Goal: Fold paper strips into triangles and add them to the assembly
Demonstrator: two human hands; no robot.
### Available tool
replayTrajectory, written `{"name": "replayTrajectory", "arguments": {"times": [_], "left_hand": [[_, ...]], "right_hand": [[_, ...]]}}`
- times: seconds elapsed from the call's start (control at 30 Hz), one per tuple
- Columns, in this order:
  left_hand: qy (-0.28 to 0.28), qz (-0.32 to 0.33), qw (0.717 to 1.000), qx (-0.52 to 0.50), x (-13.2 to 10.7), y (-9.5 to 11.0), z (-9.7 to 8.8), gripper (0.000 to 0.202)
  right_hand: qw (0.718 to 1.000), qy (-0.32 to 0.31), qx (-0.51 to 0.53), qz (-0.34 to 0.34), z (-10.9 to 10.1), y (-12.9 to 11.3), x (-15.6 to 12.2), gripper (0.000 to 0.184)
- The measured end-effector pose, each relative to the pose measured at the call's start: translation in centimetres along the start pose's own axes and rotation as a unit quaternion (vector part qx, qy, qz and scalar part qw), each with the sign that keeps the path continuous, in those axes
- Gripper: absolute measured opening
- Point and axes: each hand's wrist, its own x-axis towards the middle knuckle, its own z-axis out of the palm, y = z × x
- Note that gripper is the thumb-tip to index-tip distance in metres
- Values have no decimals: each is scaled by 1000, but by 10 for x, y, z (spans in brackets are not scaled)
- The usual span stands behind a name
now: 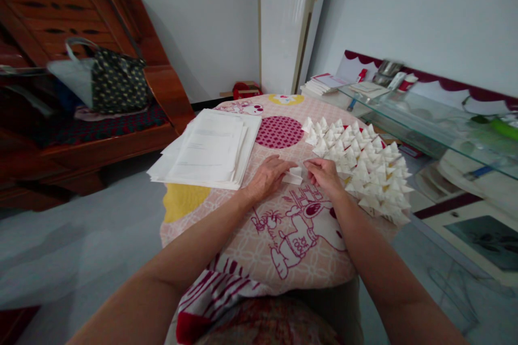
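A small folded piece of white paper [293, 176] lies on the patterned tablecloth [259, 232] between my two hands. My left hand [270, 175] grips its left side, with the fingers reaching over the far edge and the thumb nearer me. Just right of the paper, my right hand [324, 175] is closed in a pinch. Whatever is between those fingertips is too small to make out. Beside my right hand stand many pointed folded-paper pieces [360, 159], set close together in rows.
A stack of white paper sheets [210, 145] lies at the table's left. To the right, a glass shelf [437, 124] carries a red-and-white cup [407, 82] and other items. A wooden bench [165, 91] with a dotted bag [119, 81] stands at the left.
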Motion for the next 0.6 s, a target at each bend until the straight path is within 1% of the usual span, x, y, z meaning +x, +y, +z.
{"name": "replayTrajectory", "arguments": {"times": [0.07, 0.17, 0.23, 0.3, 0.4, 0.5, 0.6], "left_hand": [[-15, 14, 1000, -4, 0, 0, -3, 29], [-16, 13, 1000, -19, 0, 0, -8, 29], [-9, 7, 999, -33, 0, 0, -11, 27], [-2, -5, 999, -53, 0, -1, -13, 24], [-2, -29, 996, -89, 0, -5, -15, 20], [-17, -48, 992, -112, -2, -12, -14, 19], [-36, -70, 992, -96, -4, -20, -13, 20]], "right_hand": [[1000, 27, -10, -10, -1, 3, 2, 39], [995, 60, -46, -61, -2, 5, 4, 41], [991, 64, -70, -97, -2, 4, 5, 43], [988, 57, -93, -111, -1, 2, 4, 44], [984, 56, -134, -100, 0, -1, 2, 43], [986, 55, -140, -70, -1, -2, 0, 44], [993, 13, -112, -39, -2, 0, 0, 44]]}}
